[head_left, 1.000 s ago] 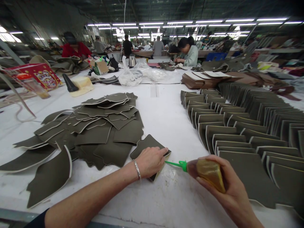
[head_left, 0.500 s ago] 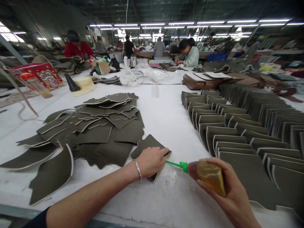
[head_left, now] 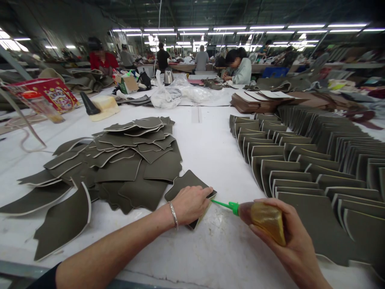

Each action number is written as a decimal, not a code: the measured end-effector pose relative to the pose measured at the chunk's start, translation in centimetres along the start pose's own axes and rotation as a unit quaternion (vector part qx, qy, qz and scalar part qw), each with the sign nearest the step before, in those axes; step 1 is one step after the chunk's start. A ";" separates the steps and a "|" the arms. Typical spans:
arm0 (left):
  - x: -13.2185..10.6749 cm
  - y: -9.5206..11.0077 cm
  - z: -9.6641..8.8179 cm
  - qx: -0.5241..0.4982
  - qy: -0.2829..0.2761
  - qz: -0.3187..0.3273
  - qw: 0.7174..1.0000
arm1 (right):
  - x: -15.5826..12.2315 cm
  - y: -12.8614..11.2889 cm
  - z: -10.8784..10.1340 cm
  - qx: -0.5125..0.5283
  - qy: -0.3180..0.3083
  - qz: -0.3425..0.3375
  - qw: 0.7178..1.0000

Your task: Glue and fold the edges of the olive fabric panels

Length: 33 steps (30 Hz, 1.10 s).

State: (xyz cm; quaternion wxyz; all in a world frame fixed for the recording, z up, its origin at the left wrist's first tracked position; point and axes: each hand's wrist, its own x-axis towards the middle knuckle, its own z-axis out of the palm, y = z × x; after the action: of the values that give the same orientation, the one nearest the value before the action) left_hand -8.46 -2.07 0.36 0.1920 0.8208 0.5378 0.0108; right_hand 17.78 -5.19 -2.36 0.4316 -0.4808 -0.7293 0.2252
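Note:
My left hand (head_left: pixel 189 204), with a silver bracelet at the wrist, lies palm down on a dark olive leather piece (head_left: pixel 188 180) with a pale edge. Its index finger stretches to the piece's right corner; the other fingers are partly hidden. In my right hand (head_left: pixel 296 237) is a squeeze bottle (head_left: pixel 261 216) of amber liquid, tilted on its side. The bottle's thin green nozzle (head_left: pixel 222 204) points left, its tip at the piece's right edge, close to my left fingertips. A loose pile of similar leather pieces (head_left: pixel 120 172) spreads to the left.
Rows of overlapping leather pieces (head_left: pixel 288 176) cover the right side of the white table (head_left: pixel 207 148). Brown panels (head_left: pixel 255 102) are stacked behind them. Clear plastic bags (head_left: pixel 167 96), a yellowish block (head_left: pixel 105 107) and a red bag (head_left: pixel 57 94) lie farther back. Several people work beyond.
The nozzle tip has shifted slightly up and right along the edge of the leather piece. My left hand stays on the piece, almost unmoved.

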 end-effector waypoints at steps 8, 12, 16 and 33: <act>0.1 -0.1 -0.2 -0.022 -0.012 -0.003 1.000 | 0.8 0.0 0.2 -0.018 0.031 0.003 0.999; 0.2 -0.2 -0.1 -0.029 -0.010 -0.002 1.000 | -0.3 -0.4 0.4 0.001 0.019 0.029 0.999; 0.2 -0.3 0.1 -0.038 -0.003 -0.002 0.999 | -2.1 -1.7 1.0 0.033 -0.003 0.062 0.998; 0.3 -0.3 -0.1 -0.072 0.011 -0.014 0.997 | -4.2 -4.4 2.6 0.138 0.015 0.216 0.966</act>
State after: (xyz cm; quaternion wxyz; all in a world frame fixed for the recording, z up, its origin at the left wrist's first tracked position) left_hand -8.64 -1.68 0.28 0.2449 0.7973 0.5488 0.0560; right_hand 13.99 -10.67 -2.19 0.4452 -0.5663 -0.5635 0.4044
